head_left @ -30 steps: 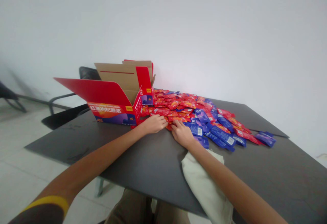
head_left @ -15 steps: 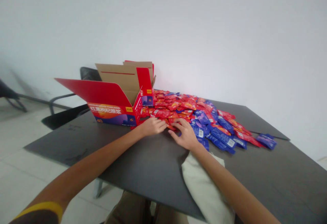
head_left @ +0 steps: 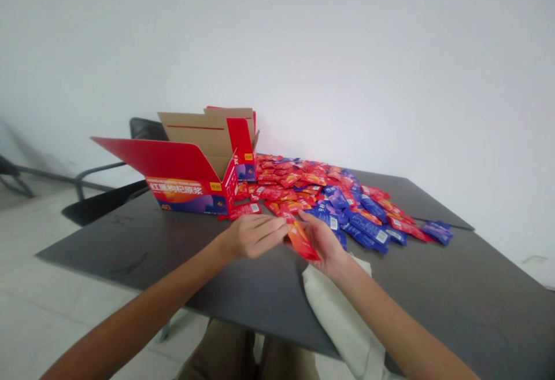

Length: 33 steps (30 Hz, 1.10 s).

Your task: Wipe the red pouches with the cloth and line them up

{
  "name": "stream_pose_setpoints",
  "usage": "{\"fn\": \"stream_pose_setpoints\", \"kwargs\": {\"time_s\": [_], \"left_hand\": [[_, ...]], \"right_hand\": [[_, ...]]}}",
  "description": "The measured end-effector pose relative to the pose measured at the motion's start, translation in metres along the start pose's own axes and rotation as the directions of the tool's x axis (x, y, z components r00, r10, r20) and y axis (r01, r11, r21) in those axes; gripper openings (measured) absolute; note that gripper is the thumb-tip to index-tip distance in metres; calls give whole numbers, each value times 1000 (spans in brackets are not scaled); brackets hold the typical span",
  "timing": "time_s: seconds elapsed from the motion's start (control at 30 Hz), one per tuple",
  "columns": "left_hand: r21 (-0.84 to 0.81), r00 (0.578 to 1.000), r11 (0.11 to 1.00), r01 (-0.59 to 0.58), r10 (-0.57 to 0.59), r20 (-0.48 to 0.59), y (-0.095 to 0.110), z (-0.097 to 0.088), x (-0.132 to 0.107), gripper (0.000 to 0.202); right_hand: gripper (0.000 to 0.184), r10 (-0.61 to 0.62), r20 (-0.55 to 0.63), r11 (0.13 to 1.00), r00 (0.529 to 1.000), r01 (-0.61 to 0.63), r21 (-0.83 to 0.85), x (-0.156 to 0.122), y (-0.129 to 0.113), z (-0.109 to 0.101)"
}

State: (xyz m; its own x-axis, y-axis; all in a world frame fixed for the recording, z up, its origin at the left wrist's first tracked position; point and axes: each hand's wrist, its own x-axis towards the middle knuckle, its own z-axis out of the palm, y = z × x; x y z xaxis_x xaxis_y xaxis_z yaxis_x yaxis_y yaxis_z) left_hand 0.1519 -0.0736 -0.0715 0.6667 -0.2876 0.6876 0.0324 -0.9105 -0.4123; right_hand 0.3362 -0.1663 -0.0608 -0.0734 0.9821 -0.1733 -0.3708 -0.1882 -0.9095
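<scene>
My right hand point(head_left: 323, 242) holds a red-orange foil sachet point(head_left: 302, 241) that hangs from its fingers just off the table. My left hand point(head_left: 254, 236) sits close beside it, fingers together, with nothing visible in them. Both hands are at the near edge of a heap of red and blue foil sachets point(head_left: 312, 186). A loose red sachet point(head_left: 245, 210) lies just beyond my left hand, by the corner of an open red cardboard box point(head_left: 186, 193) with printed Chinese text. The box's inside is hidden from this angle.
The dark grey table point(head_left: 433, 270) carries the box and heap, with a wall behind it. A cream cloth point(head_left: 338, 310) hangs over the near edge under my right forearm. A black chair point(head_left: 147, 128) stands behind the box, and my khaki-covered legs show below.
Both hands have drawn back from the heap towards me. My right hand has picked up a red-orange sachet, and my left hand has moved away from the sachets. The view has shifted slightly.
</scene>
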Motion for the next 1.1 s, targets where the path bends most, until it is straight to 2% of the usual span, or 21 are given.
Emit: {"fn": "stream_pose_setpoints", "kwargs": {"time_s": [0.07,0.13,0.2,0.27,0.3,0.33,0.4,0.47,0.57,0.63,0.7,0.77,0.8,0.9,0.93,1.03,1.1], "left_hand": [[-57,997,995,-77,77,-9,8,-3,4,30],[-103,999,993,-50,50,-3,15,-4,7,32],[-147,991,982,116,-124,-43,27,-4,13,37],[-238,928,905,354,-371,-29,46,-4,25,42],[-289,879,838,463,-476,30,58,-5,32,44],[-332,847,780,530,-507,159,70,-5,40,49],[-372,801,723,582,-431,415,93,-1,55,62],[-397,733,692,603,-283,619,112,10,66,80],[-405,631,671,621,-120,767,125,34,74,102],[-391,598,681,620,-87,797,128,48,75,110],[-390,590,718,576,-36,806,127,53,78,120],[-395,605,769,502,13,796,127,50,81,123],[-387,624,792,472,10,781,127,47,83,115],[-323,693,842,433,-82,716,128,35,84,57],[-293,712,860,417,-108,694,129,32,81,46],[-211,747,913,348,-134,651,127,21,63,31],[-174,761,920,352,-172,626,121,9,47,33]], "right_hand": [[21,-13,-28,986,1000,18,168,-16,3,5],[16,2,-121,966,993,29,255,-33,4,4],[16,54,-248,949,967,27,314,-52,3,-3],[18,82,-381,958,921,32,285,-71,0,-15],[18,68,-450,967,890,52,249,-81,-2,-22],[18,49,-512,973,858,73,217,-90,-3,-31],[17,24,-603,979,797,102,174,-107,-5,-49],[16,-5,-666,984,746,124,131,-123,-5,-69],[17,0,-740,986,673,125,113,-144,3,-97],[16,24,-770,987,638,105,118,-155,11,-114],[16,38,-790,987,612,102,126,-163,19,-127],[15,46,-812,985,581,110,135,-168,24,-137],[15,51,-824,983,565,116,140,-171,25,-140],[15,66,-840,973,539,152,174,-175,25,-145],[16,66,-843,969,534,166,181,-176,24,-145],[16,42,-852,967,522,192,165,-174,25,-138],[16,15,-845,969,535,201,145,-167,30,-128]]}}
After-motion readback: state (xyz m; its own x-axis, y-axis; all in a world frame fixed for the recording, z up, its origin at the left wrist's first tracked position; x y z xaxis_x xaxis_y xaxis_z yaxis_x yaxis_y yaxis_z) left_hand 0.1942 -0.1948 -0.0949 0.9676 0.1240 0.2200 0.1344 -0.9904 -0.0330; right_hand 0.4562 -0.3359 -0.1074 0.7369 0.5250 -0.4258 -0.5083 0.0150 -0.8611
